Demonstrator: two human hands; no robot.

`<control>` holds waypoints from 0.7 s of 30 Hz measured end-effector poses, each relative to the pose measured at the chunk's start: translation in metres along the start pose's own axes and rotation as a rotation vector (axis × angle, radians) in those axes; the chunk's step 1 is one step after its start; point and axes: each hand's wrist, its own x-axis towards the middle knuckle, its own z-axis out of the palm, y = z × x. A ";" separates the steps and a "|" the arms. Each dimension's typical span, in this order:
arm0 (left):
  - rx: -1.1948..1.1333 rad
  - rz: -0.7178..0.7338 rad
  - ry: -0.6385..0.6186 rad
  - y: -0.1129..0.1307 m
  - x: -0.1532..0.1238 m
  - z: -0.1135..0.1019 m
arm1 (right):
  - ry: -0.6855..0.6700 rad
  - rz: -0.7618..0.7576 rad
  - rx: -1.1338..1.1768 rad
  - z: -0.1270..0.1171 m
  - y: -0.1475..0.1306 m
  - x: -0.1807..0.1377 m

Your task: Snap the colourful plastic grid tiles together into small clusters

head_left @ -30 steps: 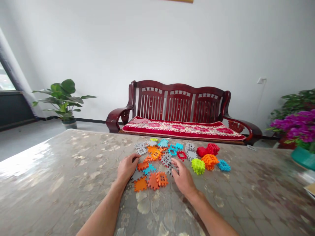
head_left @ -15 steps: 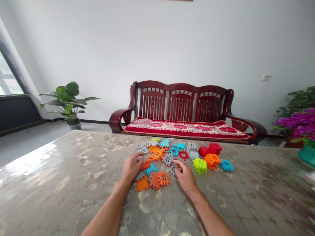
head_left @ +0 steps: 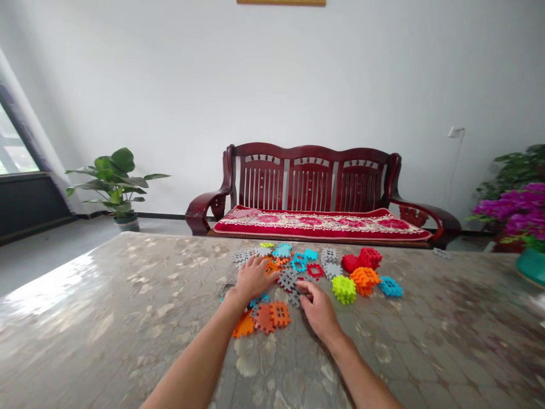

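Observation:
Interlocking plastic tiles with notched edges lie in a loose pile on the table. My left hand (head_left: 254, 278) reaches over the pile's left part, fingers stretched out and covering some orange tiles. Its thumb points toward a grey lattice tile (head_left: 288, 279). My right hand (head_left: 317, 307) rests at the pile's right edge, fingers bent with thumb and forefinger apart, beside another grey tile (head_left: 294, 297). Closer to me are an orange window tile (head_left: 280, 314), a rust-red tile (head_left: 264, 318) and a plain orange tile (head_left: 243, 325). Blue tiles (head_left: 299, 262) and a red frame tile (head_left: 315, 271) lie behind.
To the right stand stacks of lime-green tiles (head_left: 343, 289), orange tiles (head_left: 365, 280), red tiles (head_left: 369, 258) and blue tiles (head_left: 390, 286). A wooden bench (head_left: 309, 176) stands beyond the patterned table (head_left: 128, 318). A teal flowerpot (head_left: 530, 267) is at far right.
My left hand has moved right and forward over the pile, now hiding orange tiles that showed before. My right hand stays about where it was. The view has tilted slightly.

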 end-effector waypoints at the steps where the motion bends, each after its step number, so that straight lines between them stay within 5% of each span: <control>1: 0.005 -0.009 -0.024 0.001 0.001 0.001 | -0.002 0.001 0.003 0.000 0.000 0.000; 11: 0.037 0.030 -0.050 -0.005 0.001 0.015 | 0.002 0.008 -0.001 0.001 0.002 0.000; 21: -0.295 -0.025 0.055 -0.004 -0.002 0.007 | 0.007 0.001 0.025 0.001 0.002 0.001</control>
